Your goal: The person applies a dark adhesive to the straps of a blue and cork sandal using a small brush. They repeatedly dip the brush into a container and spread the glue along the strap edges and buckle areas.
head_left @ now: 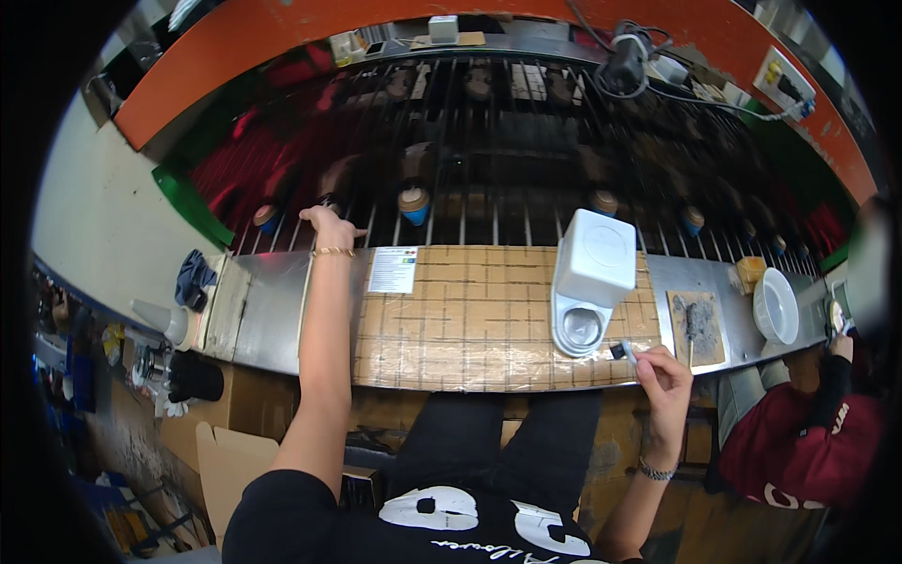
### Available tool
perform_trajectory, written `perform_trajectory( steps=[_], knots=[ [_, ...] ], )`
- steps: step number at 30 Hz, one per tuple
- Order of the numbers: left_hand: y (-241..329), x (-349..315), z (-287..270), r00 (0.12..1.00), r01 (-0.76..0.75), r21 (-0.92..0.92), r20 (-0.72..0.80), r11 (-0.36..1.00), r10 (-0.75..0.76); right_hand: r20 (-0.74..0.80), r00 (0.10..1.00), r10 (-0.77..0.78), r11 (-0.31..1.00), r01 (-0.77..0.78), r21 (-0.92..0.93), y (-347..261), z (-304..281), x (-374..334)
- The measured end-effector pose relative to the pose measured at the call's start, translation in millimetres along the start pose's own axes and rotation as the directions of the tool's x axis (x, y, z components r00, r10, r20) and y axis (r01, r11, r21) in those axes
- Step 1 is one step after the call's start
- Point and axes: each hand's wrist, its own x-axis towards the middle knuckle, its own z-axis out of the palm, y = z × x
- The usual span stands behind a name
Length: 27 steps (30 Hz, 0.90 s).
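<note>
Right hand pinches a dark-tipped tool beside a white container, its round well's contents unclear.

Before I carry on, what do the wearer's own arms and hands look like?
The left hand and right hand are ungloved. A thin gold-coloured bracelet circles the left wrist, a silver-coloured band the right. The left forearm is bare below a short black sleeve.
</note>
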Motion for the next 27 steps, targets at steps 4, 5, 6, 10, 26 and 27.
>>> perform_trajectory(
  steps=[4, 5, 6, 10, 26, 27],
  knots=[
    [-59.0, -121.6, 80.3, 0.864, -0.3, 0.222, 0.475, 0.928, 0.166, -0.096, 0.988, 0.125, 0.992, -0.122, 0.034, 16.9, 8.0, 10.0],
    [-72.2, -135.6, 99.4, 0.712, -0.403, 0.302, 0.696, 0.864, 0.09, -0.053, 0.987, 0.154, 0.987, -0.152, 0.049, 21.5, 5.1, 12.0],
    [-88.2, -142.2, 121.9, 0.61, -0.534, 0.402, 0.793, 0.744, 0.009, -0.028, 0.989, 0.142, 0.987, -0.139, 0.085, 21.7, 9.5, 13.5],
    [-190.4, -177.9, 221.7, 0.313, -0.841, 0.405, 0.905, 0.359, -0.289, 0.06, 0.995, 0.081, 0.978, -0.091, 0.188, 18.8, 23.0, 19.0],
    [-192.1, -76.0, 254.5, 0.082, -0.132, 0.686, 0.727, 0.716, -0.682, 0.016, 0.991, 0.131, 0.978, -0.132, 0.161, 18.0, -2.6, 8.0],
    [-167.8, -88.9, 245.6, 0.103, 0.047, 0.628, 0.77, 0.777, -0.629, 0.011, 0.989, 0.145, 0.976, -0.144, 0.163, 17.2, -3.7, 5.4]
  ],
)
